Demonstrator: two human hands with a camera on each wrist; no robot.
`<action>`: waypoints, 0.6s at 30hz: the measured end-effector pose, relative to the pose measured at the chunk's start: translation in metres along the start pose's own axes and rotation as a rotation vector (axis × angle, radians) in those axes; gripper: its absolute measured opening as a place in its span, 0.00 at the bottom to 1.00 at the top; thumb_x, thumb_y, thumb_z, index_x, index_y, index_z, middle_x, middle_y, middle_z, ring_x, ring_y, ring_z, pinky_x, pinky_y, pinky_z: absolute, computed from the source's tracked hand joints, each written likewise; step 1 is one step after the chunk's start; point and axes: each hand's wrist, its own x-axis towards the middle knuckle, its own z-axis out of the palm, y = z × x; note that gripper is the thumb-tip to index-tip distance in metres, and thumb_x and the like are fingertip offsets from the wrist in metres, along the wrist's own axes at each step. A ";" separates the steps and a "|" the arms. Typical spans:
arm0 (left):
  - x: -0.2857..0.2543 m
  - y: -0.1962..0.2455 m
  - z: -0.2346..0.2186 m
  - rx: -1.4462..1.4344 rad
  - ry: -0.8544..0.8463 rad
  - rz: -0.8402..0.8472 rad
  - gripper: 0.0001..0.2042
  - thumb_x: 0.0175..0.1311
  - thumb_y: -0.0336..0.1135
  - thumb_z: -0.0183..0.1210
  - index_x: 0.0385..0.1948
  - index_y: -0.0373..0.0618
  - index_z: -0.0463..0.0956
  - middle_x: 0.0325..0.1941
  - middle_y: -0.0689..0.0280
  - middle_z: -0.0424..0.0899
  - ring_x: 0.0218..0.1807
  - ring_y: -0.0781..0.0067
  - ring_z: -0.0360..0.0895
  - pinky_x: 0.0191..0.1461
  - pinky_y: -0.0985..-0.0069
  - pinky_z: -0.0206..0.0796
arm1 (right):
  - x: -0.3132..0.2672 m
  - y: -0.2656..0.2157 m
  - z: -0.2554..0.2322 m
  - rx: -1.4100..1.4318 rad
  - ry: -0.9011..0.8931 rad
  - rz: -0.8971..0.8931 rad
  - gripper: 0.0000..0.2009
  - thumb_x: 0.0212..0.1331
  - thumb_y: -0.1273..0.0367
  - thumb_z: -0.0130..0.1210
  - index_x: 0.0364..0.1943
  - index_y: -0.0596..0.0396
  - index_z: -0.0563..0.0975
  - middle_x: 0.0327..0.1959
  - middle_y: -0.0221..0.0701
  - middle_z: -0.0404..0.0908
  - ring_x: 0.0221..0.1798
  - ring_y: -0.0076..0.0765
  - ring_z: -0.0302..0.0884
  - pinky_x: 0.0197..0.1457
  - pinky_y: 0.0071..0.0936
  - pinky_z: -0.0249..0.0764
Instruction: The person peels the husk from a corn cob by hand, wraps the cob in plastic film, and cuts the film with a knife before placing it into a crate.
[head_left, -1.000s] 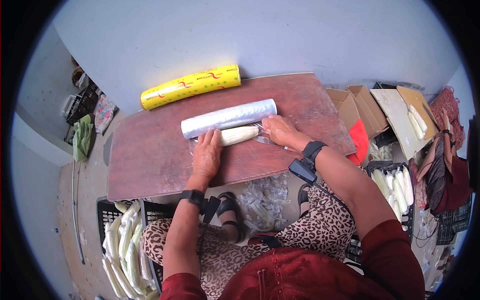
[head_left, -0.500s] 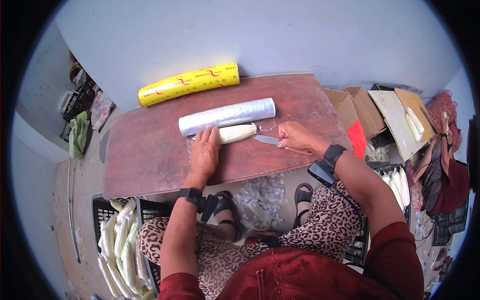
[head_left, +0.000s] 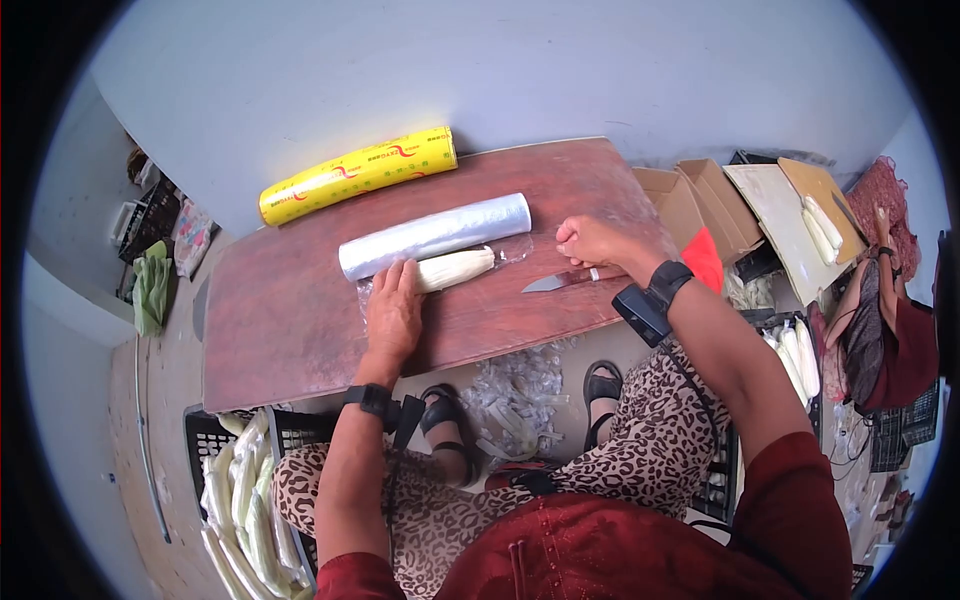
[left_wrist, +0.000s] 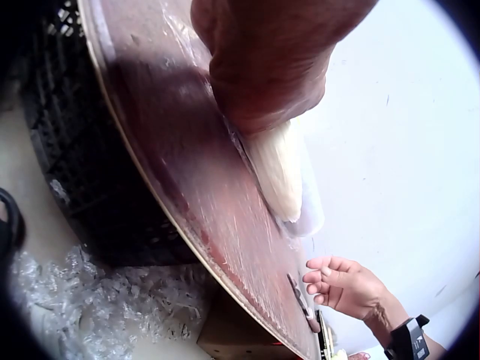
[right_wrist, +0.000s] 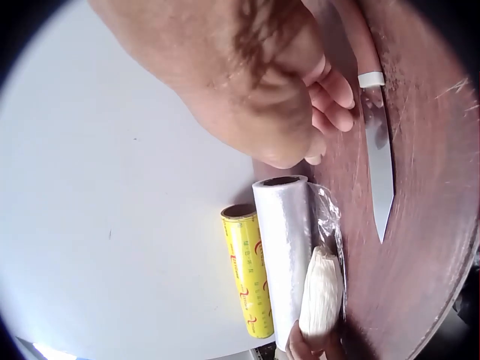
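On the brown board (head_left: pixel 480 315), my left hand (head_left: pixel 393 312) holds an ear of corn (head_left: pixel 458 269) in pale husk, fingers over one end. The corn lies on thin clear film against a roll of plastic wrap (head_left: pixel 440 235). My right hand (head_left: pixel 592 243) hovers right of the corn, fingers loosely curled around nothing. Below that hand a knife (right_wrist: pixel 381 165) lies flat, its blade pointing toward the left. In the left wrist view, the corn (left_wrist: pixel 279 172) sticks out from under my left hand, while my right hand (left_wrist: pixel 345 285) shows empty farther off.
A yellow printed roll (head_left: pixel 355 175) lies along the wall at the board's back edge. Wrapped corn fills a black crate (head_left: pixel 290 425) at lower left. Plastic scraps (head_left: pixel 515 400) cover the floor between the feet. Cardboard (head_left: pixel 705 210) stands at right, near another person (head_left: pixel 880 330).
My right hand was at the film by the corn's end, drew back right with the knife, then let it go on the board. My left hand has stayed on the corn.
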 end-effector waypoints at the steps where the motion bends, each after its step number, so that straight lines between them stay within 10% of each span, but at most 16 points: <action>1: 0.000 0.000 0.000 -0.002 0.000 0.002 0.24 0.56 0.28 0.60 0.56 0.39 0.67 0.60 0.53 0.72 0.59 0.47 0.67 0.62 0.60 0.64 | 0.000 -0.010 0.004 0.102 -0.005 0.107 0.18 0.61 0.69 0.58 0.53 0.63 0.71 0.38 0.36 0.80 0.35 0.28 0.78 0.30 0.24 0.73; 8: 0.001 0.000 -0.001 -0.003 -0.011 0.003 0.24 0.55 0.27 0.60 0.56 0.40 0.67 0.59 0.53 0.72 0.59 0.47 0.67 0.61 0.60 0.64 | 0.019 -0.021 0.035 0.751 0.072 0.095 0.16 0.62 0.77 0.50 0.52 0.73 0.65 0.45 0.49 0.74 0.37 0.39 0.82 0.19 0.21 0.67; 18: -0.001 0.001 -0.002 -0.032 0.012 0.002 0.24 0.55 0.27 0.60 0.56 0.39 0.68 0.59 0.54 0.72 0.59 0.48 0.68 0.61 0.60 0.65 | 0.037 -0.017 0.045 0.832 -0.049 0.092 0.10 0.60 0.76 0.53 0.42 0.72 0.71 0.40 0.49 0.75 0.35 0.36 0.78 0.19 0.20 0.63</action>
